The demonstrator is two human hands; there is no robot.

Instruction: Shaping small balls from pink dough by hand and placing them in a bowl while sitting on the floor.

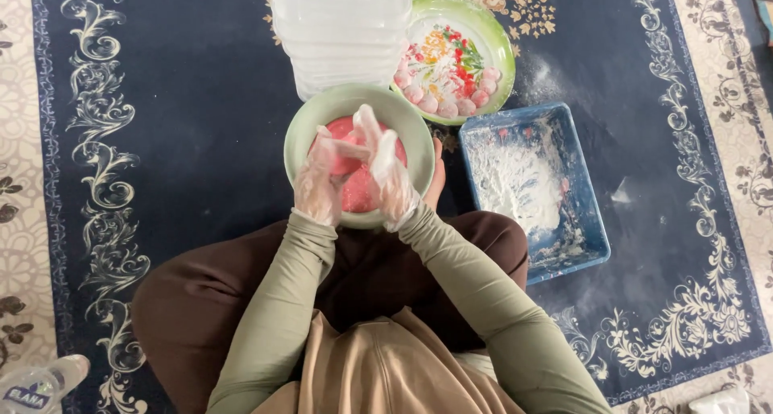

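head view from above: i see my left hand (320,180) and right hand (388,175), both in thin clear plastic gloves, meeting over the pale green round bowl (302,132) at centre frame. the bowl holds soft pink dough (358,192). between the two hands sits a small piece of pink dough (345,161); my left fingers curl loosely around it from the left, and my right fingers are half open, pressed against it from the right. the bowl rests on the dark blue patterned carpet (185,100), just ahead of my knees. directly above it, at top centre, stands a stack of clear plastic containers (340,27). just right of the stack lies a green-rimmed floral plate (501,51) carrying small pink balls (447,101). at centre right, a blue rectangular plastic tray (592,221) holds white flour.
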